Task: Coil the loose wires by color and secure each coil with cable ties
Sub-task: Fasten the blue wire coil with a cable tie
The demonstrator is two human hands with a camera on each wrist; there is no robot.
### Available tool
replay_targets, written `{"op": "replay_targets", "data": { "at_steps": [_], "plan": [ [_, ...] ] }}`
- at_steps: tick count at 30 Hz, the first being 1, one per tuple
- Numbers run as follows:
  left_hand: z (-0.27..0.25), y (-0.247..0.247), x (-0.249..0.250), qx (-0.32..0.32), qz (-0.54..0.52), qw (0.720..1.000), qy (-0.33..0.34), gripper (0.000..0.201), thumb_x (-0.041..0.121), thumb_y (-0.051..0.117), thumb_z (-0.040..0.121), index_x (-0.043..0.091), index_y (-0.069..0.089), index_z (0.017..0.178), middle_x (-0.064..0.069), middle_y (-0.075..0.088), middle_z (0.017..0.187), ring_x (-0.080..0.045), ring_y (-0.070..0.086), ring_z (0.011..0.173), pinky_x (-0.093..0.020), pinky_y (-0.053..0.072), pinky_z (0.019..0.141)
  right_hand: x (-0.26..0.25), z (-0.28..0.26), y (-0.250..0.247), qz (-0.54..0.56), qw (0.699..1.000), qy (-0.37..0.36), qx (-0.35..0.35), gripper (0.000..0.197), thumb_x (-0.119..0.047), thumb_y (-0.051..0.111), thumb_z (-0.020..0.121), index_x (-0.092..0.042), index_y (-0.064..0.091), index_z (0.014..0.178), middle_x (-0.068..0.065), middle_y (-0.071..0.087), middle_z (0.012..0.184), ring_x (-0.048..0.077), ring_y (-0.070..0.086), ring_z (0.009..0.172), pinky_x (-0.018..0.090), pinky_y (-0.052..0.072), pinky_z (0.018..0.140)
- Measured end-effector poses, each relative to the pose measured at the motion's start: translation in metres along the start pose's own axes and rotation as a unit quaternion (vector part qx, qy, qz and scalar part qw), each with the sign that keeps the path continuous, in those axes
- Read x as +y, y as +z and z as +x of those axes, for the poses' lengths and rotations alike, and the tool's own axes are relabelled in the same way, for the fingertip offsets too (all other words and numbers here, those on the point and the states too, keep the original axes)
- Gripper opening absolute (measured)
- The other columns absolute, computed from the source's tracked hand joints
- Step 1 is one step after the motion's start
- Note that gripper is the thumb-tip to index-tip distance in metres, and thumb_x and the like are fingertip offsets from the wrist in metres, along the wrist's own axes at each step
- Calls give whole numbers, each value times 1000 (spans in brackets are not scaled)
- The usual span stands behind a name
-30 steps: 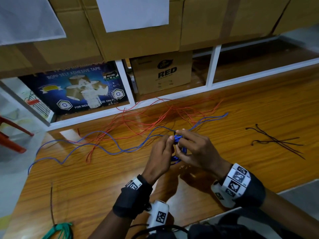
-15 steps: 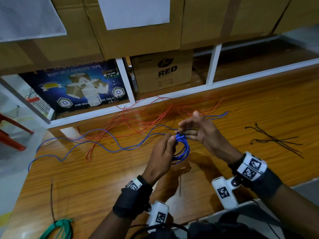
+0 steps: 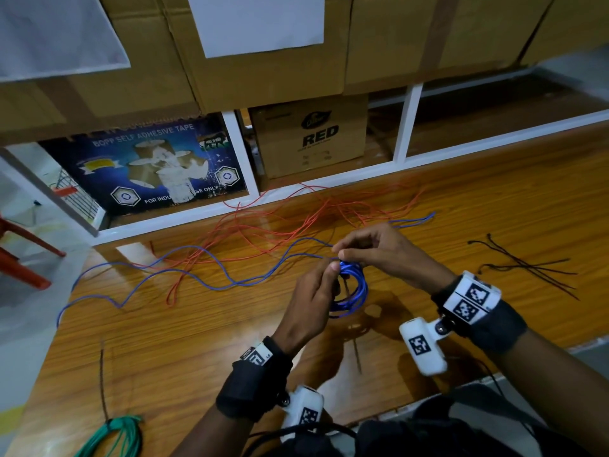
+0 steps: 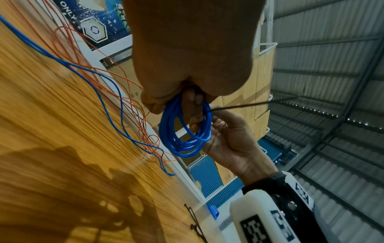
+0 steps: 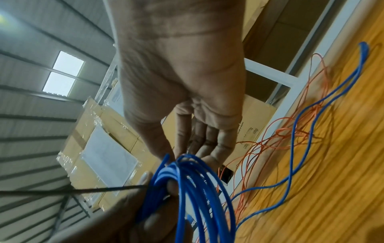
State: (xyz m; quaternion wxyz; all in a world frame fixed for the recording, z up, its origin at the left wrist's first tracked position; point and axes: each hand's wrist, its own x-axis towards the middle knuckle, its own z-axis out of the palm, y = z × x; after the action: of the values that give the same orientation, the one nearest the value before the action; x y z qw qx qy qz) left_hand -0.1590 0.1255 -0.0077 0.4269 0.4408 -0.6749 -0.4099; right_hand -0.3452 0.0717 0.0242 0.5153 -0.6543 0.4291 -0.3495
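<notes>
While left hand (image 3: 313, 301) grips blue coil (image 3: 354, 288), right hand (image 3: 379, 252) fingers pinching its wire, raised above table (image 3: 164, 341)

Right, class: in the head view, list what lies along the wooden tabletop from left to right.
Green wire coil → loose blue wires → left hand → blue coil → right hand → black cable ties.

left hand (image 4: 187, 69) gripping the top of a blue wire coil (image 4: 185, 131), right hand (image 4: 234, 143) just behind the coil, black cable tie (image 4: 239, 106) poking out beside it, loose orange wires (image 4: 133, 102) and blue wires (image 4: 99, 82) on the wooden table (image 4: 51, 123) below the coil
</notes>
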Motion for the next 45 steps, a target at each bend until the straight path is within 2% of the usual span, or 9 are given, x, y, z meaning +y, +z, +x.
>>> {"op": "replay_targets", "data": {
  "at_steps": [8,17,21,25,32,35,38,42,45],
  "plan": [
    [0,-3,-7,6,-82,994,-68,34,35,42,105,11,50,82,10,48,57,-7,38,50,-22,31,50,10,12,12,-58,996,-69,-2,14,-3,72,93,-11,81,100,2,80,95,15,75,92,28,59,81],
    [-1,-6,0,12,-78,994,-72,32,37,40,102,21,50,76,15,46,53,-3,34,50,-27,27,50,11,12,20,-86,992,-91,1,13,-10,69,96,-16,80,102,-4,79,96,9,73,92,21,52,78],
    [-2,-6,0,15,-84,993,-87,35,28,39,110,15,53,81,14,45,54,-4,33,50,-25,27,49,14,8,26,-44,996,-76,31,13,-10,69,97,-8,79,104,2,78,99,16,74,96,32,58,83],
    [-2,-3,2,32,-176,971,-157,38,21,37,110,14,52,75,10,31,54,-7,23,49,-23,19,48,9,1,30,-77,992,-76,69,17,-13,68,98,-18,78,111,-5,78,104,10,73,100,37,59,86],
    [0,-7,-4,58,-277,938,-203,37,22,36,109,8,52,79,8,24,58,-6,16,53,-26,10,52,-6,-33,31,-280,922,-263,39,32,-6,74,74,-19,76,104,-7,67,104,21,60,101,33,47,89],
    [-1,-7,-1,55,-277,939,-197,44,23,38,109,22,52,68,6,27,58,-7,20,51,-28,12,50,-1,-37,37,-305,908,-289,-4,27,-19,81,78,-19,78,105,-4,67,103,17,54,97,27,43,88],
    [-2,-5,6,52,-296,933,-197,46,19,35,110,12,61,72,4,40,56,-8,34,50,-24,24,49,0,-34,43,-290,902,-318,18,17,-25,75,89,-15,80,102,-3,72,100,16,57,93,22,43,87],
    [-1,-2,5,41,-301,933,-195,28,19,36,108,0,56,107,-2,25,73,-9,15,60,-24,12,52,-8,-30,47,-216,932,-268,116,21,-11,81,87,-13,78,107,-10,76,98,4,68,90,21,50,80],
    [-1,0,6,45,-310,927,-205,31,27,41,105,5,64,107,-10,33,91,-9,17,59,-24,12,51,-18,-27,49,-127,957,-190,176,44,-9,80,87,-19,64,126,-10,77,87,7,73,81,27,57,71]
  ]
}}
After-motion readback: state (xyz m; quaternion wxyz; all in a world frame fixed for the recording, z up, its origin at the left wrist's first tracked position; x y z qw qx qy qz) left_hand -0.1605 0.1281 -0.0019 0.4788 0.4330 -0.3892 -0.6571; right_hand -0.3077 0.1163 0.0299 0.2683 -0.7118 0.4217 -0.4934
